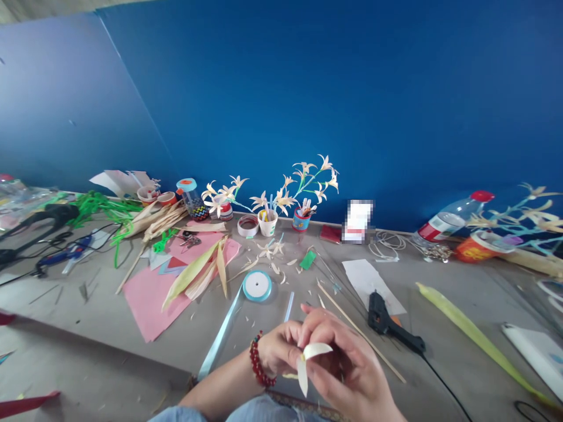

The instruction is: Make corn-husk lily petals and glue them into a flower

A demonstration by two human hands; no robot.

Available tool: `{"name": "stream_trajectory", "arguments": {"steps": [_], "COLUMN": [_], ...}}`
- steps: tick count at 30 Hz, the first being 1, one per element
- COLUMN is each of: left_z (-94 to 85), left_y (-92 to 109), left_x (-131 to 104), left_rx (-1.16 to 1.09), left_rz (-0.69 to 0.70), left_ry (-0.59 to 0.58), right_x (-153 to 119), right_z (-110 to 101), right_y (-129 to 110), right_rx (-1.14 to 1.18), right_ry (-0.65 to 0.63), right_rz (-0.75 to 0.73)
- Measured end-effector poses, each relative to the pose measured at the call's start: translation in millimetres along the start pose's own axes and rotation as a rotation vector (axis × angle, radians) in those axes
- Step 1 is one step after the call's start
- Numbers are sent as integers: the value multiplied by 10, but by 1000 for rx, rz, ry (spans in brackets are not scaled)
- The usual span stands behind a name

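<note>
Close to my body, both hands meet over a small corn-husk flower (317, 350) with pale, curved petals. My left hand (281, 350), with a red bead bracelet (260, 358) at the wrist, pinches it near its base. The fingers of my right hand (341, 357) curl around the same flower from the right, partly hiding it. Just beyond my hands lies a glue stick (289, 306). A roll of light blue ribbon (257, 286) rests further off, its loose end trailing toward my left forearm. Several cut husk petals (277, 268) are scattered behind the roll.
A black glue gun (393, 325) lies on the right, its cord running to the front. Finished flowers stand in cups (267, 223) along the blue wall. Pink paper (153, 302) and dried husks (196, 275) lie left; a thin stick (360, 331) and a long green husk (475, 340) lie right.
</note>
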State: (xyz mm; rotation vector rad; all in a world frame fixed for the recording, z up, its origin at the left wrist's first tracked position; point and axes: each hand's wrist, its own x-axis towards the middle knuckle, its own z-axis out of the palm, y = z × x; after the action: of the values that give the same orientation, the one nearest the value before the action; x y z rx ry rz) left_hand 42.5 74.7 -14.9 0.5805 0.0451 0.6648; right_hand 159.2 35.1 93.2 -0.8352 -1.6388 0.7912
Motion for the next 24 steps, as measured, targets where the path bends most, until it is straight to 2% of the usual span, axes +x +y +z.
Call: {"name": "stream_trajectory", "arguments": {"steps": [7, 17, 24], "left_z": [47, 113, 236], "left_y": [48, 86, 197], "left_x": [-29, -27, -44], "left_rx": [17, 88, 178], "left_rz": [-31, -64, -72], "left_ry": [6, -12, -19], "right_x": [14, -129, -145], "right_z": [-12, -111, -147], "right_y": [12, 196, 255], "right_rx": [36, 178, 227], "right_ry": [-30, -37, -41], "right_rz": [12, 31, -26]}}
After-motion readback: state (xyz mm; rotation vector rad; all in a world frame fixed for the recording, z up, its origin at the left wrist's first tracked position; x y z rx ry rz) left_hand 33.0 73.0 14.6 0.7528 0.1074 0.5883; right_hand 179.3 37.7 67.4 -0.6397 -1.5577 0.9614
